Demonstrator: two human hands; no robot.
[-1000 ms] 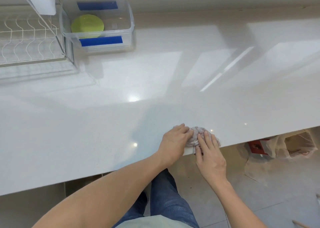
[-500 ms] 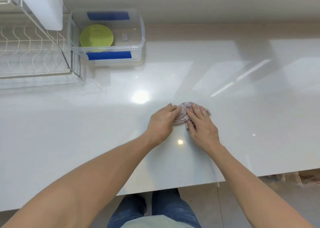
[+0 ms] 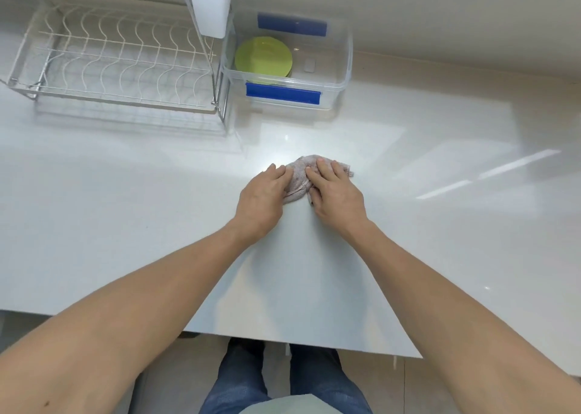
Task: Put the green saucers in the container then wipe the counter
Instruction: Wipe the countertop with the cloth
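Green saucers [image 3: 263, 56] lie stacked inside a clear plastic container [image 3: 344, 67] with blue latches at the back of the white counter [image 3: 125, 225]. A crumpled pinkish-grey cloth [image 3: 300, 177] lies on the counter in the middle. My left hand [image 3: 262, 198] presses on the cloth's left side with fingers curled over it. My right hand [image 3: 334, 190] lies flat on the cloth's right side, fingers spread on top. Both arms are stretched forward.
A white wire dish rack [image 3: 116, 64] stands at the back left, right beside the container. A white box [image 3: 210, 1] hangs on the rack's frame above the container's left end. The counter's front edge [image 3: 314, 346] runs below my forearms.
Both hands have pushed the cloth away from the counter's front edge toward the container at the back. The view has tilted so the rack and container appear closer.
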